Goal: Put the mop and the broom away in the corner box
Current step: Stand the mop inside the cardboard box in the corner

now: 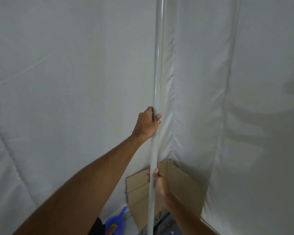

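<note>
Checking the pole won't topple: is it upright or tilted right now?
Nearly upright. The pole runs almost vertically up the view, gripped by the left hand above and the right hand below.

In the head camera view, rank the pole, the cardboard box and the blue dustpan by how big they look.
1. Pole: runs nearly the full height of the picture.
2. Cardboard box: partly hidden by the pole and the right hand.
3. Blue dustpan: smallest, though cut off at the bottom edge.

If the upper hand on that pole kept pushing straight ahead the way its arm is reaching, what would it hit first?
Probably the white fabric wall at the corner seam, right behind the pole that the left hand grips. Nothing else shows between them, though one view leaves the gap unclear.
</note>
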